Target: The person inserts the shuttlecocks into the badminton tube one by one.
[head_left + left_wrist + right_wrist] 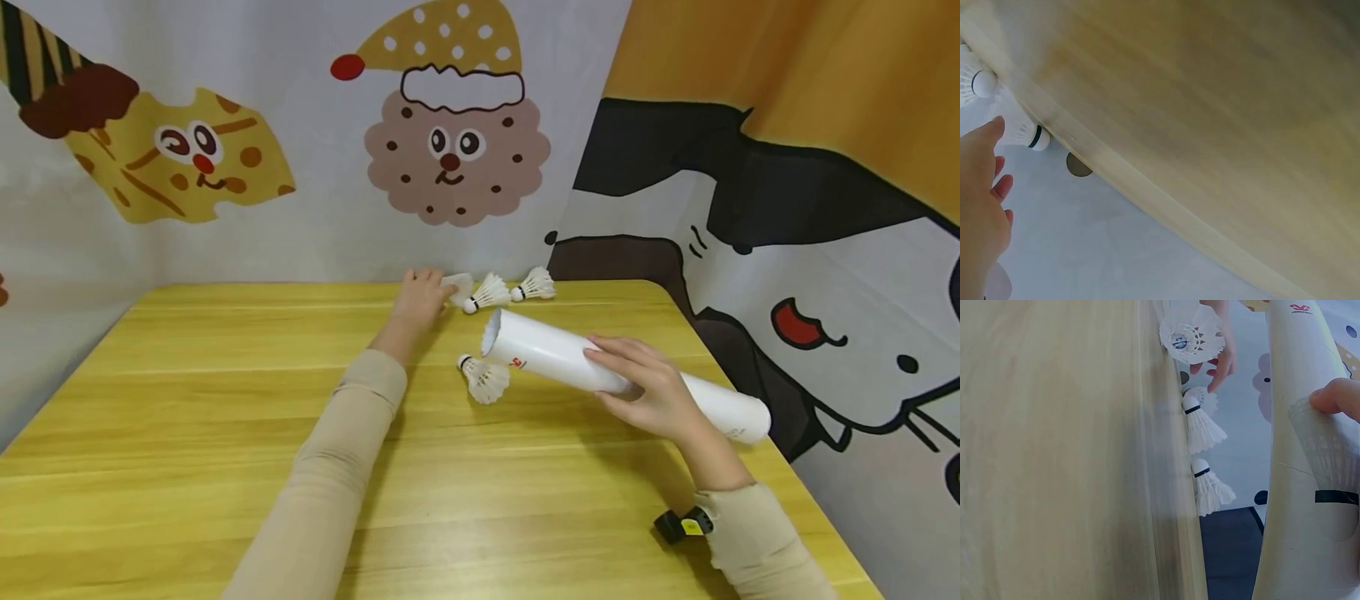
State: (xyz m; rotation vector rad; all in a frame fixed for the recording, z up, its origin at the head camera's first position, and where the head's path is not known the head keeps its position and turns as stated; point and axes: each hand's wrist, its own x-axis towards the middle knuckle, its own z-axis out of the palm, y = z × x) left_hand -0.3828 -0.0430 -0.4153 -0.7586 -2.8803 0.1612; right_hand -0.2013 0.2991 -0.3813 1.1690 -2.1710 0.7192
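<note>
My right hand (pixel 648 387) grips a white shuttlecock tube (pixel 555 350) around its middle, tilted above the right side of the table. Its round end faces left; in the right wrist view, a shuttlecock picture shows on the tube (pixel 1291 456). At the table's back edge my left hand (pixel 422 296) reaches beside a white shuttlecock (pixel 459 286), its fingers spread and apart in the left wrist view. Two more shuttlecocks lie to the right of it, one close by (pixel 490 293) and one farther along (pixel 535 284). Another shuttlecock (pixel 485 380) lies nearer, below the tube's left end.
The wooden table (pixel 225 433) extends left and toward me. A curtain with cartoon prints (pixel 315 242) hangs right behind its back edge and along the right side. A black band with a yellow part (pixel 686 526) sits on my right wrist.
</note>
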